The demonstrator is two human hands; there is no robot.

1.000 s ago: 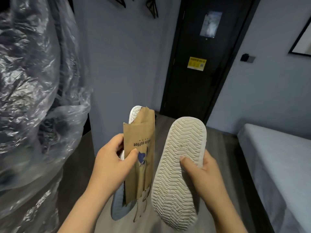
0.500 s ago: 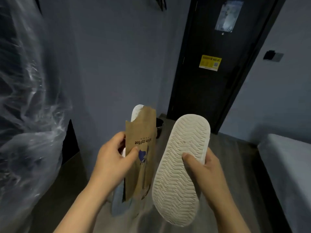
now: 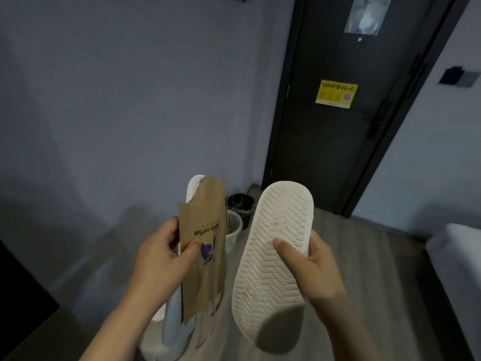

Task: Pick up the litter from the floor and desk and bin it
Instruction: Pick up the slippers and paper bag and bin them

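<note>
Litter is off the floor (image 3: 364, 256) and held in both hands at chest height, facing a dark door (image 3: 338, 157). The biggest piece is a white slipper (image 3: 268, 290), sole towards the camera, which the right hand (image 3: 315, 267) grips by its edge with the thumb pressed on the tread. Next is a second slipper (image 3: 193, 185), mostly hidden behind a brown paper bag (image 3: 203, 225). The left hand (image 3: 158, 261) clamps the two together, thumb on the bag and fingers curled behind. Smallest and farthest are a pale basket (image 3: 233, 227) and a black bin (image 3: 240, 201), touching or nearly so, in the corner by the door. The risk lies in the left hand's double hold, since loosening it for one item probably frees the other, and the light bag could flutter wide. Each slipper looks long against the bin mouths, so a tossed one may catch a rim, bounce out, or tip the basket, which looks light.
</note>
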